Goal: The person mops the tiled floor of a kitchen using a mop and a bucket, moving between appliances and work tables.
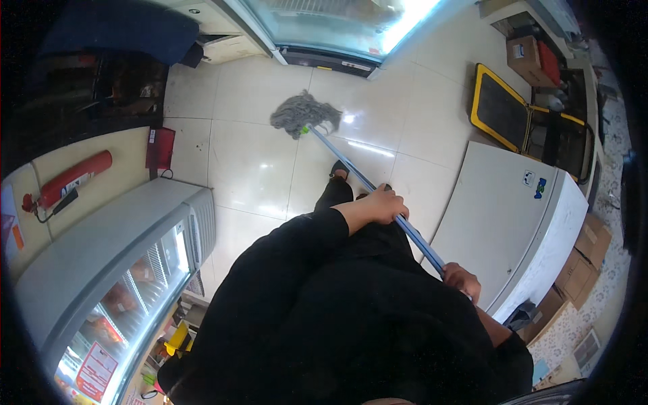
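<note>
The pale tiled floor (250,162) fills the middle of the view, glossy with glare from the glass-fronted cooler (337,23) along its far edge. A grey display chiller (101,270) stands against the floor's left edge, and a white chest freezer (513,223) sits at its right edge, with a yellow-framed black mat (498,108) leaning beyond it and cardboard boxes (580,263) stacked past the freezer's near corner. A red fire extinguisher (71,179) hangs on the left wall.

The mop (305,115) rests its grey string head on the tiles near the cooler's base, its blue handle (378,196) slanting back to the person. The left hand (381,204) is wrapped closed around the mid-shaft; the right hand (462,278) is closed around the upper end, just beside the freezer's front edge.

The sheen suggests wet tiles, so the shoes close behind the mop head could slip. A wide sweep to the right may knock the handle or the right hand's knuckles against the freezer, and a push forward could bump the cooler's door
</note>
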`<act>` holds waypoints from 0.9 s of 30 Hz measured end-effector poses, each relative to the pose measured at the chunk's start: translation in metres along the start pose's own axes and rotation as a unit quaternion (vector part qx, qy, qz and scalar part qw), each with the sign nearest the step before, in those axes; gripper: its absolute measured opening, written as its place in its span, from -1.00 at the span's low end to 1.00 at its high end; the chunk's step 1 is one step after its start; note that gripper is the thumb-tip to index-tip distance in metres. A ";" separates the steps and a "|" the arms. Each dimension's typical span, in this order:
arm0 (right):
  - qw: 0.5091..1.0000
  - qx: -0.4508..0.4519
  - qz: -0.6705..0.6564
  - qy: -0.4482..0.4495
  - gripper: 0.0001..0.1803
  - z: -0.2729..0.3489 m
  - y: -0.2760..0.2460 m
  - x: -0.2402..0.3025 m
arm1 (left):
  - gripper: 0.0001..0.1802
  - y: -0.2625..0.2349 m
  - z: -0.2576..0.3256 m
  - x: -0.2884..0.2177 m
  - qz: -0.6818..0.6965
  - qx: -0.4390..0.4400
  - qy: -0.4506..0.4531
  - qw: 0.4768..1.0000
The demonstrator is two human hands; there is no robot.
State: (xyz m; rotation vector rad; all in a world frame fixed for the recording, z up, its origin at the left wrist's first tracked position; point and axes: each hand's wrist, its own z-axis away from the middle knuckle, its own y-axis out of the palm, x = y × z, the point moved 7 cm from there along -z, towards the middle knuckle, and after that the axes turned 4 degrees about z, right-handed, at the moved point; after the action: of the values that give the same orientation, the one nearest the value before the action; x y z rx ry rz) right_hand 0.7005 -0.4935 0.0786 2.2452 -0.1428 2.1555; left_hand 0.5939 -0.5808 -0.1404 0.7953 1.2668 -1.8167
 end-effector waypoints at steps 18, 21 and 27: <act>0.975 0.181 0.028 -0.128 -0.75 -0.015 0.107 -0.072 | -0.74 0.024 0.122 0.090 -0.168 -0.316 -0.383 0.852; 0.977 0.185 0.029 -0.102 -0.72 0.041 0.069 -0.025 | -0.72 0.071 0.090 0.024 -0.129 -0.301 -0.319 0.890; 0.969 0.242 -0.014 -0.053 -0.68 0.083 0.059 0.062 | -0.62 0.104 0.106 -0.099 -0.006 -0.331 -0.204 0.921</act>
State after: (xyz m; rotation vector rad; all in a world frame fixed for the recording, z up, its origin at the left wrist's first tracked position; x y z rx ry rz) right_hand 0.7804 -0.5616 0.1348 2.5796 0.4630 2.2476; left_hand 0.7270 -0.6800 -0.0739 0.0285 1.4588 -1.3189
